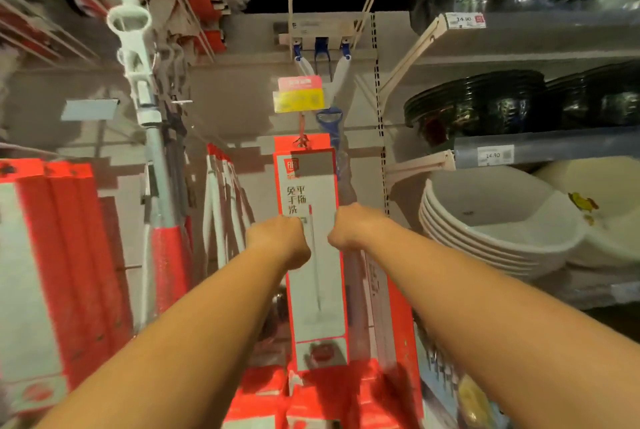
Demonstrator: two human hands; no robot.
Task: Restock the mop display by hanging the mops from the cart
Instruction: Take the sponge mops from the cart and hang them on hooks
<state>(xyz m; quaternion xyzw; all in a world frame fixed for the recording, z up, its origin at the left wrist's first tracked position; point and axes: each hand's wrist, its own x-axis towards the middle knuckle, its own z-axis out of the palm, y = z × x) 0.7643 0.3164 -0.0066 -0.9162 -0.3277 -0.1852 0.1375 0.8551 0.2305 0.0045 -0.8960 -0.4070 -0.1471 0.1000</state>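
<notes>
You have both hands on one mop box [317, 283], which stands upright in the middle of your view. Your left hand [277, 241] clasps its 9 o'clock edge and your right hand [349, 228] clasps its 3 o'clock edge, level with each other. Most of your fingers are hidden behind the box.

At the box's 12 o'clock end, a red loop [302, 131] runs up to two tags [299, 94], one pink above one yellow. Just beside the loop, toward 1 o'clock, hangs one blue handle [330, 124]. Higher, at 12 o'clock, a rail carries three blue clips [322, 44].

At 3 o'clock, a stack of white bowls [485, 221] shows about five rims. At 2 o'clock there is a stack of dark plates [485, 103], too blurred to count. Two shelf labels [493, 155] read 14.90. At 9 o'clock hang more red boxes [69, 255], and at 10 o'clock one white mop handle [138, 65] leans. More red boxes lie at 6 o'clock.
</notes>
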